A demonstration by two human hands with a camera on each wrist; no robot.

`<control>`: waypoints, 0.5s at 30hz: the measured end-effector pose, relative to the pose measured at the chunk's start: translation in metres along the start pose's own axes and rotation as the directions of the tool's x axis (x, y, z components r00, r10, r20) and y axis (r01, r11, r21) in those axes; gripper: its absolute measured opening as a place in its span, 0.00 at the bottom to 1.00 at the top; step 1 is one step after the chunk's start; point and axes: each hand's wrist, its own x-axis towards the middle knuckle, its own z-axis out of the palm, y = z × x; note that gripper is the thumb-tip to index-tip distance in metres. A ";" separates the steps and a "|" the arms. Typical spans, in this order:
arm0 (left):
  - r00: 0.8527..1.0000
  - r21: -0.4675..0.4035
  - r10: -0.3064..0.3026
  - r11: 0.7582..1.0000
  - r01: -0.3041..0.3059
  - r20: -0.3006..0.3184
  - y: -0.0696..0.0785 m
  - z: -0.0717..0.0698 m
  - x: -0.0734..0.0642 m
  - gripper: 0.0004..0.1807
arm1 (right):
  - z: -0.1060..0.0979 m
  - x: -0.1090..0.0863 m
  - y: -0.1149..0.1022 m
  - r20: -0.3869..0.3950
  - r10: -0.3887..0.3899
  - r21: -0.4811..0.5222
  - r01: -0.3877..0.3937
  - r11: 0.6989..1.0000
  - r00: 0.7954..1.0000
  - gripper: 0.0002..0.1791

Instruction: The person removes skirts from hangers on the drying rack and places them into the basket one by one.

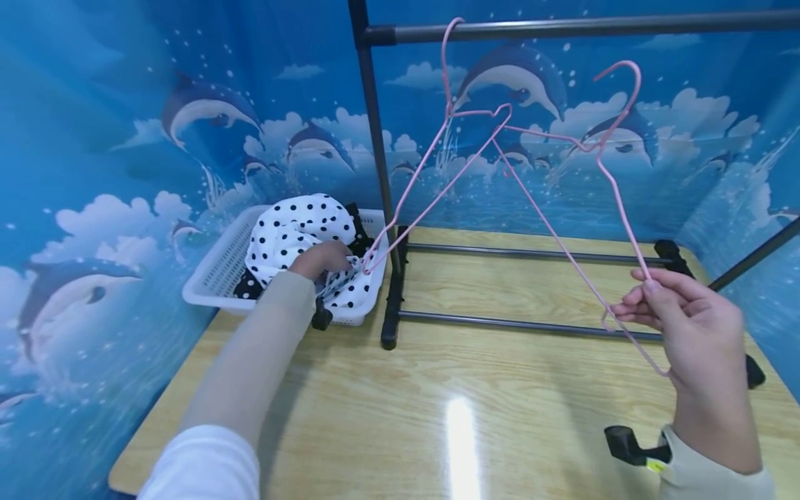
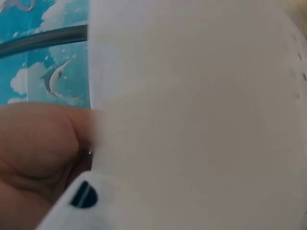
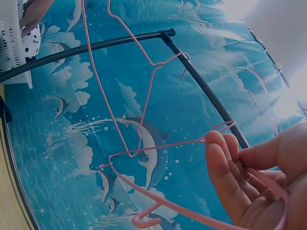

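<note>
My left hand [image 1: 321, 260] reaches into a white plastic basket [image 1: 215, 267] on the left, its fingers curled into white cloth with black polka dots [image 1: 303, 212]. That cloth fills most of the left wrist view, and the fingertips are hidden. In my right hand [image 1: 703, 319], thumb and fingers pinch a pink clothes hanger [image 1: 638, 83] by one side, hook upward. Another pink hanger [image 1: 447, 90] hooks over the rack's top bar near its left end. The two hangers cross in the head view; whether they touch I cannot tell.
A dark metal garment rack [image 1: 562, 28] stands on the wooden table [image 1: 537, 389], its lower rails [image 1: 500, 320] crossing behind the hands. Black dotted cloth [image 1: 248, 286] also lies in the basket. A blue dolphin-print curtain [image 1: 94, 229] hangs behind.
</note>
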 end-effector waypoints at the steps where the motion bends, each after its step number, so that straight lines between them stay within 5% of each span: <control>1: 1.000 0.019 0.015 1.000 -0.016 0.016 0.000 0.001 0.001 0.27 | 0.000 0.000 0.000 -0.003 0.005 -0.005 -0.005 1.000 1.000 0.11; 9: 0.994 0.109 0.085 0.990 -0.092 0.066 -0.003 0.005 -0.004 0.28 | 0.001 0.001 0.001 -0.013 0.029 -0.011 -0.030 0.999 0.999 0.12; 12: 0.993 0.144 0.117 0.983 -0.113 -0.025 -0.004 0.006 -0.007 0.28 | 0.002 0.002 0.002 -0.017 0.031 -0.008 -0.031 0.999 0.999 0.12; 15: 0.975 0.158 0.163 0.978 -0.138 -0.152 -0.004 0.008 -0.011 0.23 | 0.002 0.002 0.003 -0.015 0.026 -0.001 -0.026 1.000 1.000 0.12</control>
